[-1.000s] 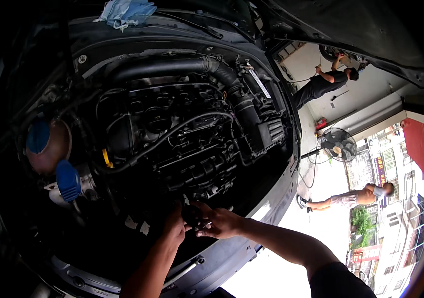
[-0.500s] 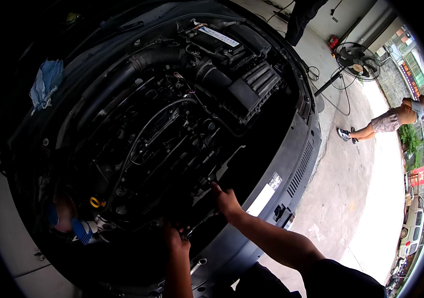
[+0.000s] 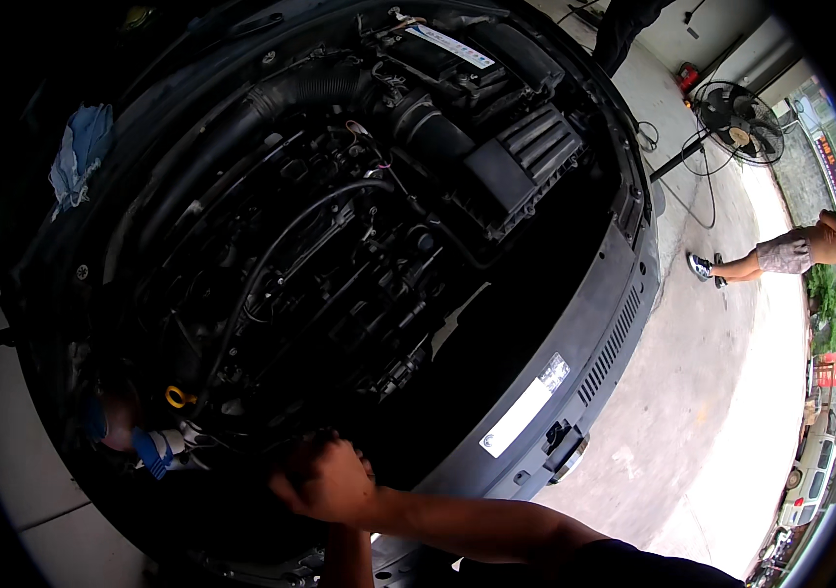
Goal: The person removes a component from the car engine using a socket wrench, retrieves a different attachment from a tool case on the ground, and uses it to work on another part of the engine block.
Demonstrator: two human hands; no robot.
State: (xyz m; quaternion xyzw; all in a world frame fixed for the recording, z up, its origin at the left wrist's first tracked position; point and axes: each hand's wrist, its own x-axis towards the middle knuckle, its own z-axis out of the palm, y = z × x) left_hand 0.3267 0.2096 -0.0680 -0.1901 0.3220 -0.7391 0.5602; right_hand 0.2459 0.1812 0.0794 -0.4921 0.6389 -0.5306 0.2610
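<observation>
Head view, from left to right: far up and left of the right hand, we saw the crumpled blue cloth (image 3: 82, 157), light and limp by our judgement. Nearer on that side stood the blue filler cap (image 3: 152, 453), probably light, stiff plastic best taken by its rim, and the yellow dipstick ring (image 3: 177, 397), which we reckoned easy to hook with one finger. Above the hand ran the black hose (image 3: 263, 274), likely springy and better held mid-length. The right hand (image 3: 325, 480) was curled, its fingers bunched; we could not tell what, if anything, they pinched. Beneath it rose the left forearm (image 3: 347, 561); we could not make out the left hand's state. Any part between them was lost in shadow; oil might make it slippery, favouring a full-finger hold. Rightward lay the grey front panel (image 3: 560, 328), presumably stiff.
</observation>
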